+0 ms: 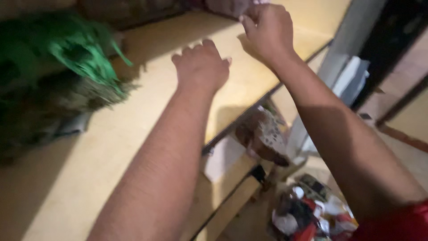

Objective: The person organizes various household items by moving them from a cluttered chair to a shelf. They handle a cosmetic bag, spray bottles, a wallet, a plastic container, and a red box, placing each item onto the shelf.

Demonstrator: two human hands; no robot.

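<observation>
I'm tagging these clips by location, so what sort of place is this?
Probably a home storage cupboard or wardrobe: both hands reach over a yellowish wooden shelf bearing a heap of green cloth, more shelves sit below, and a pile of mixed clutter lies on the floor.

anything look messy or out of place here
Yes. Green cloth lies crumpled in a heap on the shelf, left of the left hand. Below, a jumble of mixed items sits on the floor.

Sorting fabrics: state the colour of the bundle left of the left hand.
Green, blurred; the cloth bundle shows in the head view.
</observation>
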